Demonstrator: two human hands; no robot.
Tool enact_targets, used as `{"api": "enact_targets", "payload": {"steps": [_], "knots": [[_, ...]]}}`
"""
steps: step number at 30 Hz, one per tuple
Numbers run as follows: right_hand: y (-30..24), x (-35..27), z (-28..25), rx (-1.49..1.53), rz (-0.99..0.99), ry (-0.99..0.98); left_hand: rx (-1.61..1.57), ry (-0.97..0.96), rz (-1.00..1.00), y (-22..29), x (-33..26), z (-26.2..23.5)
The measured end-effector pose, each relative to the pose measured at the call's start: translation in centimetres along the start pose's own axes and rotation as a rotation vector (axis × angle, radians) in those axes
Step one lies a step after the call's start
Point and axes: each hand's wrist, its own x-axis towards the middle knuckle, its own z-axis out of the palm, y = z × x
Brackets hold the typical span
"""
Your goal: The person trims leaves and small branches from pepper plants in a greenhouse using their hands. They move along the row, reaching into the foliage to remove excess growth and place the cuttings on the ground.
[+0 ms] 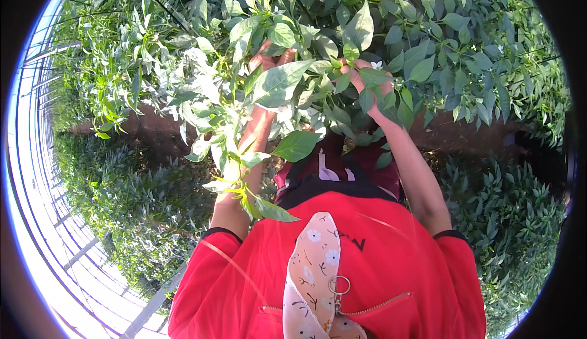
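Among green plants (422, 68) | left hand (266, 61): part-hidden | right hand (383, 85): touching leaves (367, 100)

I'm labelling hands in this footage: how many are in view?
2: the left hand just left of centre near the top, and the right hand to its right. Leaves partly cover both and could hide others.

Hands (266, 58) (358, 82) partly behind leaves (281, 84)

Your left head camera looks steeply down, wide and close, over your red shirt (403, 253) and onto the plants (359, 28) ahead.
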Motion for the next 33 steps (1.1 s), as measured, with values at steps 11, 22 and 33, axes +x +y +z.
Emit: {"api": "enact_targets", "payload": {"steps": [11,22,33], "knots": [[-1.3,-2.6,6.7,-0.168,-0.652,0.220,0.267,-0.203,-0.200,2.1,-0.2,-3.4],[-0.7,-2.3,6.7,0.006,-0.577,0.239,0.336,-0.215,-0.126,3.5,-0.8,-1.5],[4.1,2.0,4.6,-0.335,-0.424,0.386,0.438,-0.196,-0.178,2.0,-0.5,-2.7]]}}
